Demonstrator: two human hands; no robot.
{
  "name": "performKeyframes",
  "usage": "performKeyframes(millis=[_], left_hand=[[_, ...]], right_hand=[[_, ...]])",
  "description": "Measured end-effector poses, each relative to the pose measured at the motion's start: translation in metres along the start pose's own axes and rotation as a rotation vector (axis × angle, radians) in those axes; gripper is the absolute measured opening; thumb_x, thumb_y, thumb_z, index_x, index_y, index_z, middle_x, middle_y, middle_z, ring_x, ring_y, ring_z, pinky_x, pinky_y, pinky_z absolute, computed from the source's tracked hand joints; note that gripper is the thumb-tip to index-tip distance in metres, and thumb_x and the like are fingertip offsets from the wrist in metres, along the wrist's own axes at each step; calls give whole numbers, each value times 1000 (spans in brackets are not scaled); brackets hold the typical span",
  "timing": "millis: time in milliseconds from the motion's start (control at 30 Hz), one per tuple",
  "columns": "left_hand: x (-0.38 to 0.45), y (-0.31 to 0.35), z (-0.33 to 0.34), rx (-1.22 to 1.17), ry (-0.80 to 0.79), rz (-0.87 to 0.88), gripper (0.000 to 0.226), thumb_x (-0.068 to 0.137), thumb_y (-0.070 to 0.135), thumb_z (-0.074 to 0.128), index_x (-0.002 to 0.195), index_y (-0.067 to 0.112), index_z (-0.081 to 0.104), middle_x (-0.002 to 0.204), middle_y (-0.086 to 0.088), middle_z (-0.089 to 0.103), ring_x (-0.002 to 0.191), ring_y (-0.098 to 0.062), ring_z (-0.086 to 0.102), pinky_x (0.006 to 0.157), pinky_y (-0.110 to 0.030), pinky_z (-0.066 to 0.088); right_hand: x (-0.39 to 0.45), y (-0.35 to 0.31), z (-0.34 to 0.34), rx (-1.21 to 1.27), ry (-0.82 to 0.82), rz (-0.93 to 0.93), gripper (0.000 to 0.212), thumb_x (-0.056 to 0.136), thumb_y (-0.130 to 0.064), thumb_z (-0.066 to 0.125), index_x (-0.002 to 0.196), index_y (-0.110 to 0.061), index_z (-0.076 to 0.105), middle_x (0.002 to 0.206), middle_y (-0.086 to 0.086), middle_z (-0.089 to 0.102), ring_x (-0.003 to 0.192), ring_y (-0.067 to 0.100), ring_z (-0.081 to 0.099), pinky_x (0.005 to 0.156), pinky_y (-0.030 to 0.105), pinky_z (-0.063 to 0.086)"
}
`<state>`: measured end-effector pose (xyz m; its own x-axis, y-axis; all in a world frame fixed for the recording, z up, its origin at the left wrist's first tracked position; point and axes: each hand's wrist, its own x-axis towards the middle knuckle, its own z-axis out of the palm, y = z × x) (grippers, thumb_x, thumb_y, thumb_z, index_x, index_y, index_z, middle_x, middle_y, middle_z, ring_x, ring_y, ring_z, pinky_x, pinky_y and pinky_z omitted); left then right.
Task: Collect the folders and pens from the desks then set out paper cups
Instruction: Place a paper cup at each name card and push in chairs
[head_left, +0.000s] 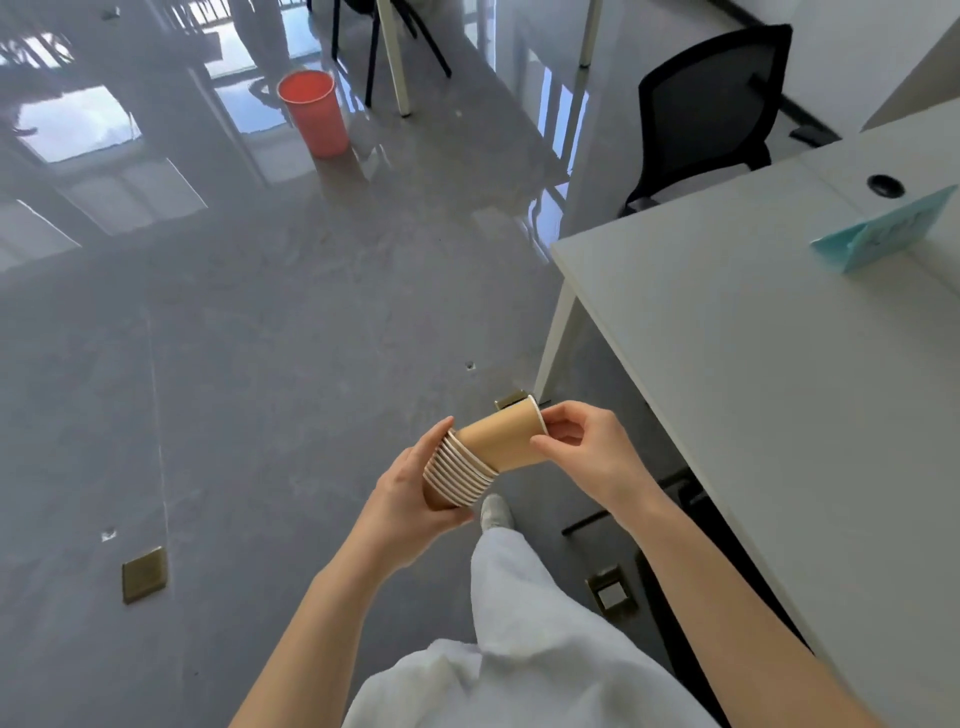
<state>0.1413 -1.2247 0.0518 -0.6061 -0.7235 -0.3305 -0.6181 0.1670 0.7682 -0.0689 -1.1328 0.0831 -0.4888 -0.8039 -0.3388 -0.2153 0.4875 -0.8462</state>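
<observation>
The left hand (410, 493) curled around a sideways stack of paper cups (457, 475) above the floor, while the right hand (582, 449) pinched the rim of the outermost cup (501, 439), beside the white counter (753, 338) holding a teal card (883, 231).

Matt brown paper cups (467, 462), glossy grey floor (260, 338), smooth matt white desk (779, 364).

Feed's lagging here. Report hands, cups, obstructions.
Left hand grips cup stack. Right hand pinches top cup at rim, still nested. Desk alongside, nothing between.
</observation>
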Motion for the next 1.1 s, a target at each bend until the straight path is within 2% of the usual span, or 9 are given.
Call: performKeyframes(millis=[267, 467, 767, 867, 933, 1000, 1100], left_hand=[[154, 52, -60, -1, 30, 18, 100, 65, 20, 85, 142, 54, 31, 120, 9, 56, 110, -10, 54, 96, -27, 45], [236, 75, -78, -38, -2, 35, 100, 65, 21, 86, 140, 56, 30, 121, 9, 59, 110, -10, 56, 99, -34, 48], [405, 99, -120, -42, -155, 124, 97, 66, 19, 85, 139, 56, 33, 120, 9, 60, 108, -9, 58, 97, -28, 47], [469, 118, -143, 39, -235, 178, 97, 67, 17, 84, 142, 51, 33, 121, 8, 57, 101, -3, 58, 89, -17, 46], [522, 132, -156, 110, -321, 234, 98, 67, 19, 84, 143, 50, 31, 123, 8, 54, 108, -8, 54, 94, -23, 44], [542, 147, -159, 153, -361, 276, 98, 67, 21, 84, 143, 50, 30, 125, 7, 53, 112, -12, 52, 98, -29, 44], [595, 172, -160, 182, -431, 337, 98, 67, 21, 84, 144, 49, 30, 124, 7, 53, 112, -13, 52, 97, -28, 44]], right_hand=[[148, -52, -55, 59, 89, 29, 19, 83, -10, 67, 100, -19, 67, 91, -5, 71, 86, 4, 67, 80, 21, 54], [217, -65, -77, 40, 194, 67, 19, 82, -12, 67, 99, -19, 68, 89, -5, 71, 88, 10, 67, 83, 28, 55], [342, -84, -89, 49, 332, 176, 21, 82, -10, 66, 103, -16, 67, 93, -3, 70, 92, 13, 66, 83, 26, 53], [385, -102, -94, 14, 419, 211, 21, 83, -10, 66, 103, -14, 67, 92, -4, 69, 91, 14, 65, 80, 24, 51], [420, -113, -101, -2, 512, 258, 20, 84, -10, 66, 103, -13, 67, 93, -2, 69, 91, 15, 65, 80, 25, 51], [430, -119, -104, -55, 536, 264, 20, 84, -10, 65, 104, -12, 66, 97, 1, 70, 93, 17, 64, 83, 29, 51], [459, -123, -113, -91, 627, 326, 19, 85, -11, 64, 105, -11, 66, 99, 3, 70, 93, 20, 64, 85, 33, 52]])
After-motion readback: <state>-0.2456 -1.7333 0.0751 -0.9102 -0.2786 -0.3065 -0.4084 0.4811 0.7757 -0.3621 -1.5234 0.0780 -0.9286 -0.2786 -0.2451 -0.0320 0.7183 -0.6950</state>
